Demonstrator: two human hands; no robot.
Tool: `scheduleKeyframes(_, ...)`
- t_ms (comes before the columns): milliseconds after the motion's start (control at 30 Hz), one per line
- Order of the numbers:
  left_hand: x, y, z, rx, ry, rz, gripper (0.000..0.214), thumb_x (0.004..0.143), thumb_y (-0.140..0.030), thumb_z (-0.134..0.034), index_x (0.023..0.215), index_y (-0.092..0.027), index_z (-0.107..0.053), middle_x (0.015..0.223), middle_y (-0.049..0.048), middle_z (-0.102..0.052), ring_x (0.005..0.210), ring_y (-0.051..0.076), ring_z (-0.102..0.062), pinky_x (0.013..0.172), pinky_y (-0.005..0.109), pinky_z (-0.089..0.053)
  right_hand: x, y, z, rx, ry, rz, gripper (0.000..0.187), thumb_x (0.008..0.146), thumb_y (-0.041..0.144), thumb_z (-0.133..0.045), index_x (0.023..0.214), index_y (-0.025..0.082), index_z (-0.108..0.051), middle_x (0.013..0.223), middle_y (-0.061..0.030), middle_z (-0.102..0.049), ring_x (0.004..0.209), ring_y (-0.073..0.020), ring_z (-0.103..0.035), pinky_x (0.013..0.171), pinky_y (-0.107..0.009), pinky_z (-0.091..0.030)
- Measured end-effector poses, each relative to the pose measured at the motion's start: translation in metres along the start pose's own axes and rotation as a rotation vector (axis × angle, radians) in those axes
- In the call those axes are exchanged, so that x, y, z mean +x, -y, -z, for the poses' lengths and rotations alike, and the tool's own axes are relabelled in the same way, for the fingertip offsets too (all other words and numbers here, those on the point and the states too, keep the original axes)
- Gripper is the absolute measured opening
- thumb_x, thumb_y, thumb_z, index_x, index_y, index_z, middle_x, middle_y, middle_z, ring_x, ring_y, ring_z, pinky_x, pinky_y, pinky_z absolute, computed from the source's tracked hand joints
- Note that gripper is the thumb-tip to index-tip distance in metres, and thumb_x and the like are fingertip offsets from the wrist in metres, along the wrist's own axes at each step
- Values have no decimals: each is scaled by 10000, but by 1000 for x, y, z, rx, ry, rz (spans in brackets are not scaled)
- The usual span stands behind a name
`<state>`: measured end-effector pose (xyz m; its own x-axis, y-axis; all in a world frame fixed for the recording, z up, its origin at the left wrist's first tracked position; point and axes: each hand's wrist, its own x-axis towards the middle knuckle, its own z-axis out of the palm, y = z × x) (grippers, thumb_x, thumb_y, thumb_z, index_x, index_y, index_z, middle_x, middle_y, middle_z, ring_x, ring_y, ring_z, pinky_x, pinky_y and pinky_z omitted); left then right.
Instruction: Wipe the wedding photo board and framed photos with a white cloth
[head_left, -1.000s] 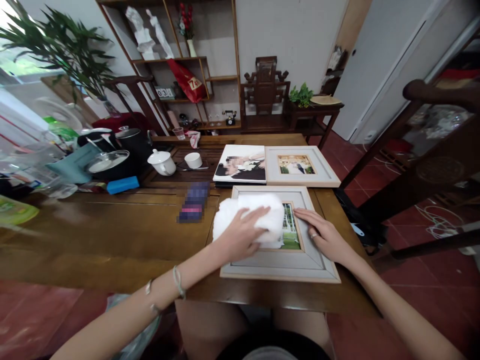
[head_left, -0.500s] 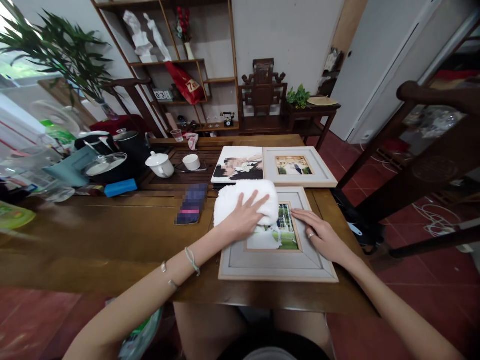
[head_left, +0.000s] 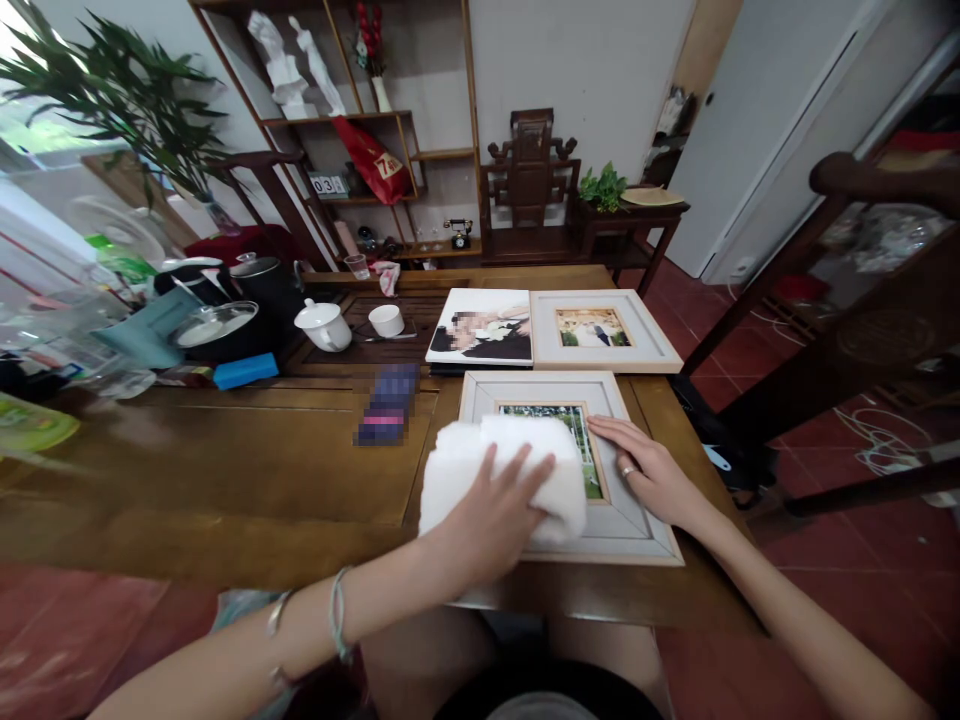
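In the head view, the left hand lies over a thick white cloth, its fingers spread wide on top and pressing down rather than closing round it; the thumb's hold underneath cannot be made out. The cloth sits on a pale picture frame at the near edge of the wooden table, covering the lower left of the frame and much of the print inside. The right hand holds nothing: its fingers lie flat and together on the frame's right side, the tips by the print's edge — apparently steadying it.

The wiping looks under way rather than finished. The print's upper strip and right side lie bare, as do the frame's top and right borders, but whether they are already clean is too fine to tell. What is under the cloth is hidden. Just beyond, side by side, lie a photo panel and a second pale frame — neither is touched by a hand, and nothing shows whether they have been wiped or are left to do.
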<state>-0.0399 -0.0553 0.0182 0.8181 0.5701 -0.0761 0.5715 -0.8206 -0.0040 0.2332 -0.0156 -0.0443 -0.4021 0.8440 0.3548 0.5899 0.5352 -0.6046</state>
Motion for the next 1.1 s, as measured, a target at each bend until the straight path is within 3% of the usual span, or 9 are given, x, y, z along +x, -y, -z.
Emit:
scheduleKeyframes(167,40,66,-7,17,-155,159,301,813,-209,-577,1095,-165,-673,1550,121,-242,1428,334,-186,1146,555,-146,0,0,0,9,-2,9,650,761,7,-384,1342,270,-507,1369,-51,-548,1306,-237,-468,1109,-557,-359)
scheduleKeyframes(267,52,83,-6,36,-213,212,337,831,-209,-557,1149,-148,-648,1552,124,-236,1433,338,-164,1145,551,-146,0,-1,-1,14,-12,14,656,760,7,-389,1345,278,-505,1370,-45,-549,1308,-235,-467,1111,-558,-357)
scheduleKeyframes(367,53,81,-6,35,-169,161,344,836,-203,-547,1162,-154,-643,1534,120,-284,1427,346,-183,1138,559,-158,0,-1,-1,16,-17,11,657,757,7,-391,1340,283,-512,1364,-43,-556,1300,-238,-478,1104,-562,-366)
scheduleKeyframes(467,45,65,-5,13,-102,96,345,823,-190,-547,1151,-153,-647,1508,133,-335,1405,344,-253,1131,548,-191,1,0,-1,20,-21,14,641,763,16,-392,1334,277,-522,1362,-47,-560,1294,-238,-485,1099,-560,-373)
scheduleKeyframes(700,-5,-16,5,-104,-39,-47,293,850,-261,-540,1111,-190,-653,1500,144,-337,1378,382,-296,1091,574,-261,1,0,-1,24,-47,9,619,771,32,-414,1320,288,-542,1341,-42,-580,1279,-238,-504,1102,-547,-377)
scheduleKeyframes(800,-18,-33,4,-121,-49,-87,249,848,-276,-548,1044,-180,-666,1533,131,-272,1400,384,-242,1104,565,-250,1,0,-1,16,-45,1,626,764,24,-408,1317,283,-547,1343,-43,-579,1282,-235,-501,1105,-541,-376)
scheduleKeyframes(900,-14,-22,-2,-123,-80,-34,294,839,-255,-560,1116,-205,-646,1534,123,-276,1407,354,-244,1100,549,-270,1,0,-1,8,-47,-2,625,759,19,-404,1311,272,-553,1337,-48,-583,1281,-232,-502,1108,-538,-372)
scheduleKeyframes(1100,25,33,-16,-15,-200,225,333,817,-217,-572,1137,-163,-646,1529,148,-282,1411,345,-234,1126,542,-218,0,-1,-2,14,-56,8,639,743,18,-410,1309,273,-559,1345,-41,-579,1278,-239,-505,1111,-535,-368)
